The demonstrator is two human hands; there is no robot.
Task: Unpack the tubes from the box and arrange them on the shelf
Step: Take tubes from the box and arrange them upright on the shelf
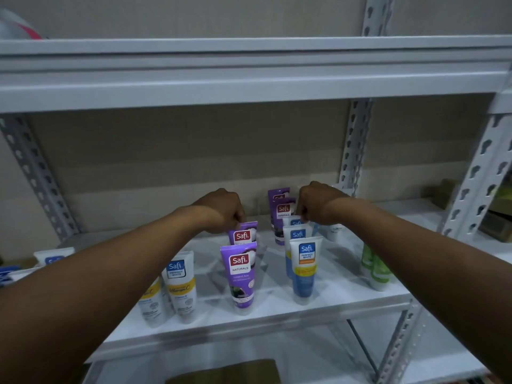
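Shelf board, white, carries tubes standing cap down in rows running front to back. L hand reaches in over it, fingers curled down, pinching the top edge of 2nd purple tube, which stands upright right behind front purple tube. R hand is curled the same way, fingertips nipping the crimped top of 3rd blue tube. That one is at the back of a row w/ mid blue tube and front blue tube just ahead of it. Btwn the two hands and further back, rear purple tubes stand one behind the other, apart from both hands. White tube sits under the R wrist, partly hidden. Yellow tubes stand at left, below the L forearm; green tubes at right, partly behind the R forearm. Box, brown card, shows at the bottom edge on the lower level, well below both hands; can't tell what's in it.
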